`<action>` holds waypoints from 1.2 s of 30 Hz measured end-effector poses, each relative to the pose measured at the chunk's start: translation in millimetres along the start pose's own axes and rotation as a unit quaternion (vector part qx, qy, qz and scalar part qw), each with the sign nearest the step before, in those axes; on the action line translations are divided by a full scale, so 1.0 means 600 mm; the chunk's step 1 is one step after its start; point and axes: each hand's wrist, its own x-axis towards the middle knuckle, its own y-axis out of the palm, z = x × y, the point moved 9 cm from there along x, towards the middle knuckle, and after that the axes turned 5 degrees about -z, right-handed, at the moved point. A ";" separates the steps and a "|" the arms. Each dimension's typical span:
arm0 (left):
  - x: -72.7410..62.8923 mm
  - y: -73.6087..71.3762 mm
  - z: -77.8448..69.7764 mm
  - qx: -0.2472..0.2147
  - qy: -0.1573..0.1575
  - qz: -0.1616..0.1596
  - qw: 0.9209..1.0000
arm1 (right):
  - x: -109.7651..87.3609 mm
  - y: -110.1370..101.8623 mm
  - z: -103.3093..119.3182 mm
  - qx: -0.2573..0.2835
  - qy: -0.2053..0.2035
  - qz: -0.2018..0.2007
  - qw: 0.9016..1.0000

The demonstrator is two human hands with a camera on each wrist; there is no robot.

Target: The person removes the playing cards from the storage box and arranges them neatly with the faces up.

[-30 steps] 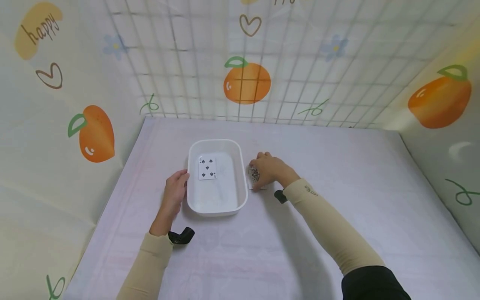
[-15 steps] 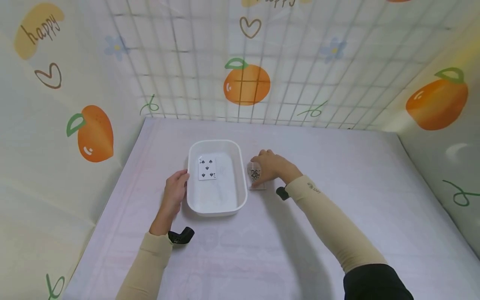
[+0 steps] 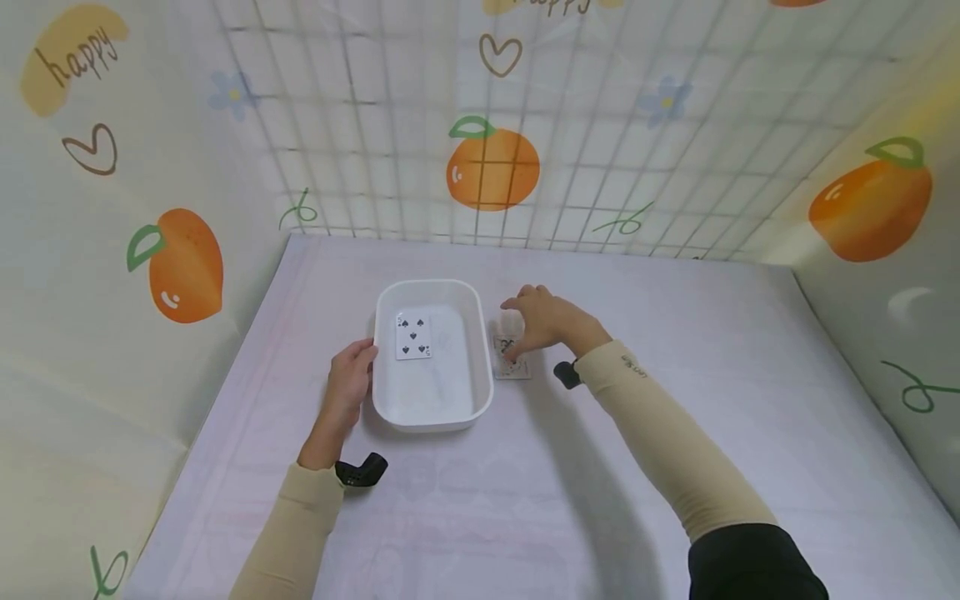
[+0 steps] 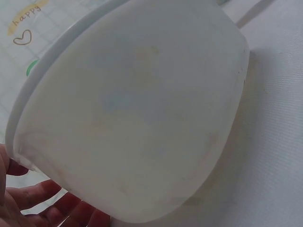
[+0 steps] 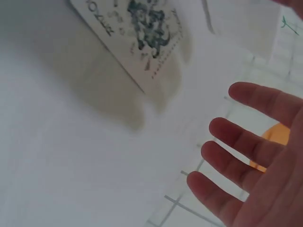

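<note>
My left hand (image 3: 350,375) grips the left side of the tub (image 3: 453,379), which holds a five (image 3: 413,337). My right hand (image 3: 551,321), fingers loosely spread, seems free above the Joker (image 5: 132,35) just beside it. I judge this to be card-handling; lifting the Joker would call for an edge pinch.

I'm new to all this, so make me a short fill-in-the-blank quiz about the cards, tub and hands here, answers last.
1. Inside the white tub lies a playing card showing the five of ____.
2. The card beside the tub is printed with the word ____.
3. The tub stands between the right hand and the ____.
4. The fruits printed on the backdrop are coloured ____.

Missing words: spades; JOKER; left hand; orange.
</note>
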 end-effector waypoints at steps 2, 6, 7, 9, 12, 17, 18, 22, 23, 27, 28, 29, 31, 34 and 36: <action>0.000 0.000 -0.001 0.000 0.000 0.001 1.000 | 0.000 -0.005 0.000 0.009 0.003 0.000 1.000; 0.000 0.001 0.000 -0.001 -0.002 0.001 1.000 | 0.004 -0.011 0.001 0.023 0.004 0.001 1.000; 0.000 0.001 0.000 -0.001 -0.003 0.001 1.000 | 0.004 -0.013 0.002 0.027 0.004 0.001 1.000; 0.000 0.001 0.000 -0.002 -0.005 0.002 1.000 | 0.006 -0.015 0.005 0.031 0.001 0.001 1.000; -0.001 0.001 0.001 -0.005 -0.008 0.001 1.000 | 0.007 -0.019 0.010 0.040 -0.005 -0.001 0.999; 0.000 0.001 0.001 -0.005 -0.004 0.002 1.000 | 0.009 -0.025 0.016 0.049 -0.006 -0.004 0.999; 0.000 0.001 0.000 -0.003 -0.003 0.001 1.000 | 0.009 -0.026 0.017 0.050 -0.006 -0.004 0.999; 0.000 0.002 -0.001 0.002 -0.003 0.000 1.000 | 0.011 -0.032 0.025 0.048 -0.011 -0.007 0.999; 0.001 0.002 -0.001 0.002 -0.002 -0.001 1.000 | 0.011 -0.034 0.028 0.048 -0.013 -0.008 0.999; 0.003 0.002 -0.002 0.001 -0.004 -0.003 1.000 | 0.014 -0.042 0.040 0.051 -0.022 -0.010 0.998; 0.003 0.002 -0.001 0.000 -0.003 -0.002 1.000 | 0.014 -0.043 0.043 0.053 -0.023 -0.010 0.998; 0.004 0.002 -0.001 0.000 -0.004 -0.003 1.000 | 0.015 -0.045 0.046 0.054 -0.023 -0.010 0.998; 0.004 0.003 0.001 -0.001 -0.007 -0.002 1.000 | 0.016 -0.045 0.051 0.056 -0.023 -0.009 0.998; 0.006 0.004 0.004 -0.001 -0.010 0.000 1.000 | 0.019 -0.045 0.058 0.056 -0.024 -0.010 0.998; 0.007 0.005 0.004 -0.002 -0.010 0.001 1.000 | 0.023 -0.044 0.063 0.052 -0.027 -0.010 0.998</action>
